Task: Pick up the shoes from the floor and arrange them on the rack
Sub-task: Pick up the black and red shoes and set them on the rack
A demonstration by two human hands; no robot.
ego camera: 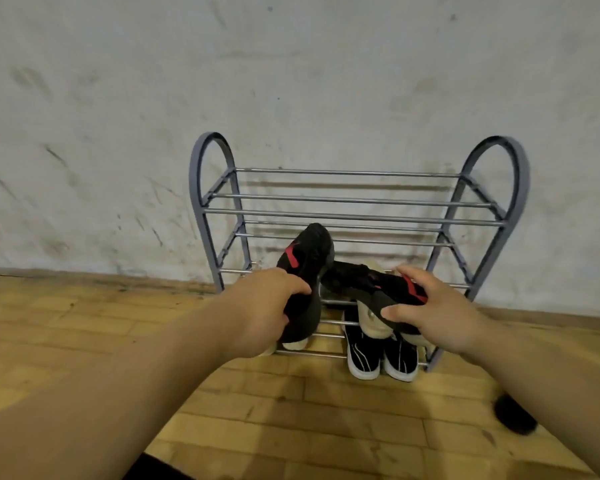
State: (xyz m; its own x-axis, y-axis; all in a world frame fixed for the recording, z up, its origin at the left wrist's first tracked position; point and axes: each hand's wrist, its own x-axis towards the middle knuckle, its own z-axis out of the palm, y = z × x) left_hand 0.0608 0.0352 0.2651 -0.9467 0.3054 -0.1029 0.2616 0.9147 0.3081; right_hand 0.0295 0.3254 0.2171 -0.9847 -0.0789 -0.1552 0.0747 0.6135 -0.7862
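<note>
Floorboards (66, 334) fill the left side under a scuffed wall (118, 98). Around centre frame, the left hand (264, 306) is wrapped round a black shoe with a red stripe (307, 261), tipped up in front of the grey rack (357, 213). Just to the right, the right hand (437, 313) grips the matching shoe (368, 284), held sideways over a pair of white-soled sneakers (381, 355) on the bottom shelf.

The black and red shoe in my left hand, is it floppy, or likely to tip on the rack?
Probably light: the left hand holds the shoe toe-up. Its soft-looking upper may flex. On the rack, spaced bars could tilt it.
</note>
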